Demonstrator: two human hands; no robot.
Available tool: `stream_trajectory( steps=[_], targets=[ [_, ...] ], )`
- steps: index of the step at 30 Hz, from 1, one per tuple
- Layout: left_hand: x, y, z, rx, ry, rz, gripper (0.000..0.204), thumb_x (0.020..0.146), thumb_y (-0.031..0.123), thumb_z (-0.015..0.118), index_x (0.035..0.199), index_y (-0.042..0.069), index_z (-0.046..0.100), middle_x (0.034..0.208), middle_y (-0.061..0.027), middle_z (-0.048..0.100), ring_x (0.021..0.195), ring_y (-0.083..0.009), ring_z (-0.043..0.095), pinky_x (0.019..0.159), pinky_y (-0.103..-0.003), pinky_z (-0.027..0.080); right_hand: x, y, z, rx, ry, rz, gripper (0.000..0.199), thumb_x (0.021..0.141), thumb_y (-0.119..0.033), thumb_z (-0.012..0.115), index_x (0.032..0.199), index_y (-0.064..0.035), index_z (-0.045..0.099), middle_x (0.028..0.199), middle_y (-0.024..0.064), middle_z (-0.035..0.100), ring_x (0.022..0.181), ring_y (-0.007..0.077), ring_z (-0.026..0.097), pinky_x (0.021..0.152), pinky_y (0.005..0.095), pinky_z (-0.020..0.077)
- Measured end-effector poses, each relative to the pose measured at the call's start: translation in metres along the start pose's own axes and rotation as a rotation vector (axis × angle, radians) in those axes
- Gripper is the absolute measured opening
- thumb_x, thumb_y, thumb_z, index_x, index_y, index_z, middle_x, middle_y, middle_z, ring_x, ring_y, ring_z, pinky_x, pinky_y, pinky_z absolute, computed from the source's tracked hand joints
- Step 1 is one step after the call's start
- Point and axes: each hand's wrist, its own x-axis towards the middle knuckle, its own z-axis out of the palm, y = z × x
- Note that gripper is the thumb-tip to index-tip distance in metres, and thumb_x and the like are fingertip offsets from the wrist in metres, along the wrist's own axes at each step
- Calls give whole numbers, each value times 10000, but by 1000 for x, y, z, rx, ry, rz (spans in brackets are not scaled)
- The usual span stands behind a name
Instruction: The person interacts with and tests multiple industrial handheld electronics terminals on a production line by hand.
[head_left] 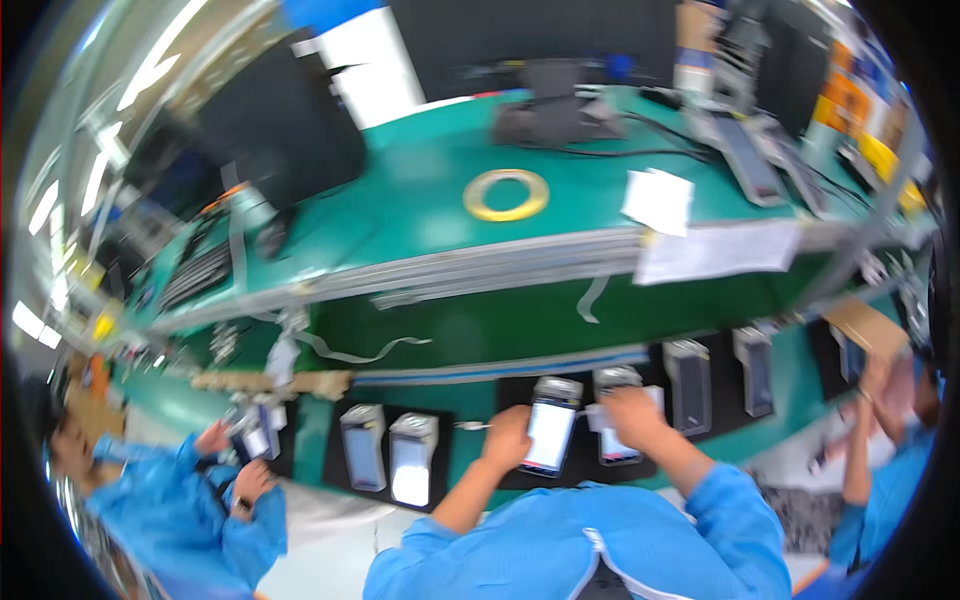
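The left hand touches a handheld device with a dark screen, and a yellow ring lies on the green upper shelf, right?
Not dark: in the head view, the handheld device touched by the left hand has a lit, mostly white screen. The rest stands.

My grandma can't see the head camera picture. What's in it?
A person's left hand touches a lit handheld terminal and the right hand covers part of a second terminal at a two-level green workbench. Co-workers in blue are on both sides.
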Motion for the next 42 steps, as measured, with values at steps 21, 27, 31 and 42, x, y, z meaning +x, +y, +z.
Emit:
stream_trajectory(
  steps=[21, 27, 31, 42],
  targets=[
    [-7, -11, 14, 202, -186, -111, 127, 832, 137, 523, 914, 59, 582, 867, -109, 574, 867, -300, 577, 767, -422, 467, -41, 70, -21, -163, -96, 6, 624, 482, -162, 803, 1066, -82, 599, 1066, 88, 561, 1008, 309, 493, 919, 436, 339],
    [9, 4, 7, 143, -280, -161, 230, 820, 238, 544, 844, 42, 661, 888, -195, 663, 874, -372, 636, 762, -470, 505, -46, 71, -21, -213, -101, 18, 476, 592, -257, 740, 1016, -81, 612, 1032, 100, 598, 1011, 311, 512, 911, 457, 357],
    [6, 4, -6, 179, -309, -242, 234, 809, 270, 567, 846, 70, 683, 882, -180, 673, 829, -384, 631, 730, -482, 505, -25, 61, -24, -198, -122, -7, 503, 613, -246, 740, 1069, -85, 601, 1064, 83, 608, 1045, 271, 520, 900, 419, 369],
    [-4, -6, 12, 204, -141, -92, 152, 826, 104, 537, 948, 35, 596, 889, -156, 605, 840, -364, 585, 728, -479, 475, -31, 61, -21, -174, -82, -1, 590, 598, -226, 754, 1156, -106, 605, 984, 17, 602, 961, 216, 526, 871, 371, 360]
  ],
)
